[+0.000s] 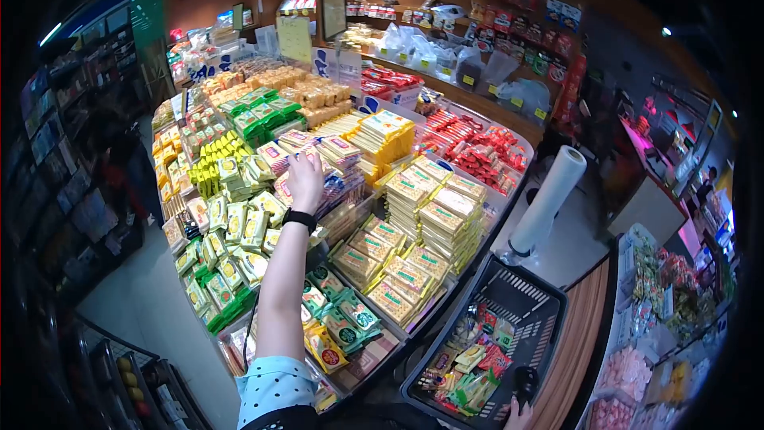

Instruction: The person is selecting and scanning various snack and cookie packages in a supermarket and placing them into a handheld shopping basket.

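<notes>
My left hand (305, 181), with a black band on the wrist, reaches over the snack display. Its fingers look apart and touch the pink-and-white snack packets (296, 139); the fingertips are partly hidden among them. At the lower edge, my right hand (519, 416) is only partly in view, its fingers curled at the near rim of a black shopping basket (549, 300). A rounded black part (525, 383) sits just above those fingers. Inside the basket lie several mixed snack packets (471, 358), green, red and yellow.
Yellow-and-white packets (248, 223) lie left of my arm, stacked cracker packs (410, 275) to its right. Red-wrapped snacks (469, 143) fill the far right bin. A roll of plastic bags (549, 199) stands behind the basket. Bagged goods (629, 374) line the right side.
</notes>
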{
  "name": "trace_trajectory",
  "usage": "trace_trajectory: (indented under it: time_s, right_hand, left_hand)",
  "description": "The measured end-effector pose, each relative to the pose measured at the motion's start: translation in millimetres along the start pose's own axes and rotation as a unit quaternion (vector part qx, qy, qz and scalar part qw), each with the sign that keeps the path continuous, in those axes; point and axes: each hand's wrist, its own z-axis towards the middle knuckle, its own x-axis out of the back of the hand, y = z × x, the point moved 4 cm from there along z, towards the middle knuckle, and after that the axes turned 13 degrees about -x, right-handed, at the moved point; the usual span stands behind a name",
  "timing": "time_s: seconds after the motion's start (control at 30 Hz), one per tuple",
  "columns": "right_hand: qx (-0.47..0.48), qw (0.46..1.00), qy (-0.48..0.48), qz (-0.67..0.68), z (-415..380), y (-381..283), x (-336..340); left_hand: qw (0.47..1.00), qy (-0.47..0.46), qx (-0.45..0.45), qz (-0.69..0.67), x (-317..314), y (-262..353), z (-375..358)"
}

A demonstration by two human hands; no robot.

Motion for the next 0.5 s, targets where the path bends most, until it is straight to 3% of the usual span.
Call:
trace_trajectory:
  time_s: [0.03,0.07,0.1,0.13,0.2,0.27,0.33,0.4,0.43,0.5]
  right_hand:
    - [-0.013,0.999,0.012,-0.051,16.6,38.4,-2.8]
    - [-0.077,0.987,-0.017,0.139,27.0,59.7,-12.5]
    - [0.029,0.999,0.013,0.011,26.1,40.0,-10.8]
    - [-0.117,0.993,0.011,0.025,23.4,41.9,-6.8]
    - [-0.005,0.998,0.033,-0.044,21.9,18.2,-2.3]
    - [-0.012,0.998,0.010,-0.063,27.5,8.6,-1.8]
    - [-0.003,0.998,0.020,-0.066,33.1,16.6,-3.2]
    - [-0.022,0.997,0.005,-0.073,34.0,2.5,-0.1]
    - [-0.021,0.997,0.021,-0.073,35.8,7.1,2.1]
    - [-0.007,0.996,0.036,-0.078,40.2,14.6,0.6]
  left_hand:
    - [0.998,0.055,-0.037,0.008,4.4,10.4,-3.9]
    - [0.989,0.111,-0.097,-0.010,6.0,22.0,-10.4]
    - [0.984,0.111,-0.135,-0.028,12.1,43.0,-18.1]
    - [0.978,0.112,-0.173,-0.046,19.3,63.9,-26.1]
    - [0.968,0.107,-0.213,-0.081,31.1,107.7,-49.2]
    - [0.949,0.090,-0.260,-0.156,31.1,142.7,-71.5]
    - [0.930,0.011,-0.260,-0.260,23.8,175.3,-101.0]
    - [0.894,-0.014,-0.322,-0.311,13.9,207.5,-135.9]
    - [0.876,-0.096,-0.281,-0.380,15.0,230.3,-159.5]
    - [0.826,-0.243,-0.286,-0.421,-12.6,256.8,-208.6]
